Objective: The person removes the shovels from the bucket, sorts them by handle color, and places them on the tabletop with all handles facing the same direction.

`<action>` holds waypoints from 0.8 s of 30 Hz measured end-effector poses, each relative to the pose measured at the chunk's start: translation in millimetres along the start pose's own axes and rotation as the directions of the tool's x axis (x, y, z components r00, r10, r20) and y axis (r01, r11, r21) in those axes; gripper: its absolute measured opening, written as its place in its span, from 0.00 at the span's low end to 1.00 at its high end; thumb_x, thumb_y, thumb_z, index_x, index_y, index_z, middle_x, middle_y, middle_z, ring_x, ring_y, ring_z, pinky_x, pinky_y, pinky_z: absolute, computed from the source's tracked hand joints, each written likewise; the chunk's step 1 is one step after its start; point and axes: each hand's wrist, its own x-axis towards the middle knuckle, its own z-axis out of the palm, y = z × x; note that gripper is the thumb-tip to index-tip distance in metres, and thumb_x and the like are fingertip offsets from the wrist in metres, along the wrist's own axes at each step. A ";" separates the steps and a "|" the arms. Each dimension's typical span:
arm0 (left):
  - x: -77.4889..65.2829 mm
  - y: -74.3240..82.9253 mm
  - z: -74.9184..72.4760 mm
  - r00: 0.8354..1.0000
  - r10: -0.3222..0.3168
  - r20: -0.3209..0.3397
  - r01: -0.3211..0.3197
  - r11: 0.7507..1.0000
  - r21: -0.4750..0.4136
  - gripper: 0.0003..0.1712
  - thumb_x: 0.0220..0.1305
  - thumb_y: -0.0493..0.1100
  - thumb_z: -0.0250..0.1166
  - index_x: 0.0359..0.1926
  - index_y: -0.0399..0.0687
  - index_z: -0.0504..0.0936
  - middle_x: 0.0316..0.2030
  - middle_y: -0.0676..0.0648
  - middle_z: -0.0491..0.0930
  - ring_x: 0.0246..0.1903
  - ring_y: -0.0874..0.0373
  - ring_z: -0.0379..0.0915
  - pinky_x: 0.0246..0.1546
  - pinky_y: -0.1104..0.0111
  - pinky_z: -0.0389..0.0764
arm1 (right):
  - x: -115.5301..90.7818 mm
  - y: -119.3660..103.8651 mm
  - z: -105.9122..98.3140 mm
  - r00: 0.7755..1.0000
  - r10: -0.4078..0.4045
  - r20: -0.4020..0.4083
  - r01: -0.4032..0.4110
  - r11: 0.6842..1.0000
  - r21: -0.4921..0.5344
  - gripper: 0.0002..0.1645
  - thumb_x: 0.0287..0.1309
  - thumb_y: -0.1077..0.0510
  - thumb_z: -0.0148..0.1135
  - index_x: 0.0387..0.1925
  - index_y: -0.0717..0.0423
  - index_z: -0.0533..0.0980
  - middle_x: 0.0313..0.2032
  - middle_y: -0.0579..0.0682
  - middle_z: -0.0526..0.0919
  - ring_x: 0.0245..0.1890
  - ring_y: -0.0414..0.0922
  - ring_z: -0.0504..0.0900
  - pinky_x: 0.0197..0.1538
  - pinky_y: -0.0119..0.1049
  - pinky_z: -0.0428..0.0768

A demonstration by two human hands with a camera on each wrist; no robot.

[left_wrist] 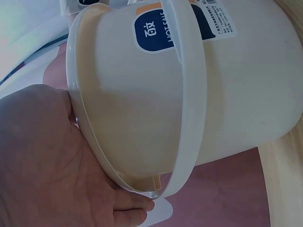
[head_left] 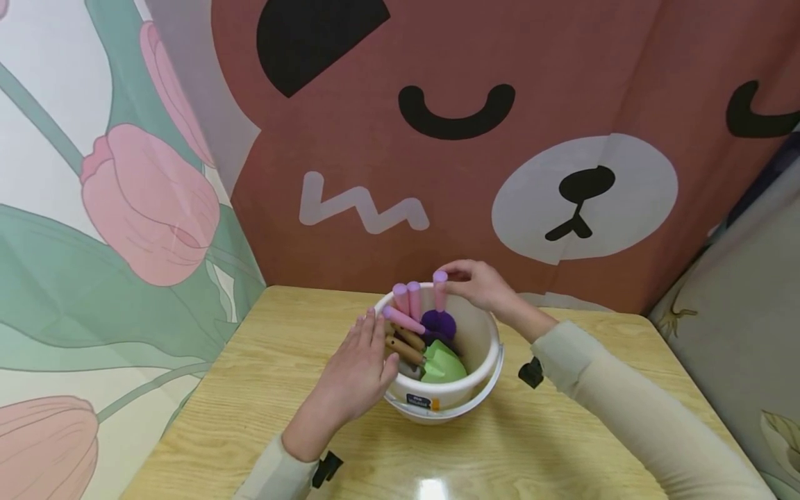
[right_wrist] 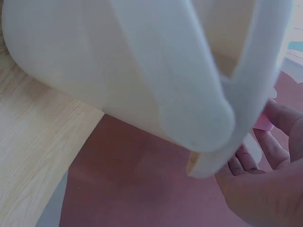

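While left wrist view shows bucket (left_wrist: 227, 99), head's shows pinched pink handle (head_left: 440, 295).

ok so headcount time. One desk (head_left: 275, 396), one white bucket (head_left: 450, 391), and one bucket handle (head_left: 486, 389) on it. Sticking up inside I get four pink handles (head_left: 405, 319), plus two wooden handles (head_left: 405, 349). Just one green scoop (head_left: 442, 364) in there. Purple bits (head_left: 439, 324): at least one, overlap's too messy to say if there's a second. Same deal with the grey piece (head_left: 409, 370), can't see more than one. Grips: two, both bare hands, left grip (head_left: 356, 368) and right grip (head_left: 478, 285). Two pale sleeves (head_left: 625, 403), two black wrist gadgets (head_left: 531, 373). And one bear print (head_left: 375, 153) on the backdrop lol
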 end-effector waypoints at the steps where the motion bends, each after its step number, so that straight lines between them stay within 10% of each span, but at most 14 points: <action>1: 0.0 -0.1 0.1 1.000 0.001 -0.001 -0.001 1.000 -0.001 0.42 0.78 0.60 0.37 0.78 0.32 0.49 0.79 0.32 0.43 0.78 0.38 0.42 0.77 0.52 0.51 | -0.2 -0.7 -0.7 1.000 -0.003 -0.004 0.003 1.000 0.002 0.20 0.63 0.49 0.69 0.55 0.52 0.83 0.53 0.53 0.85 0.55 0.52 0.82 0.57 0.49 0.81; 24: 0.7 -3.1 2.2 1.000 0.014 -0.022 -0.014 1.000 0.002 0.42 0.78 0.58 0.41 0.78 0.31 0.50 0.78 0.31 0.44 0.77 0.37 0.42 0.77 0.51 0.50 | 1.3 -18.0 -20.1 0.997 0.071 -0.017 -0.070 0.994 0.085 0.24 0.61 0.43 0.70 0.56 0.46 0.81 0.54 0.50 0.83 0.57 0.51 0.80 0.60 0.50 0.78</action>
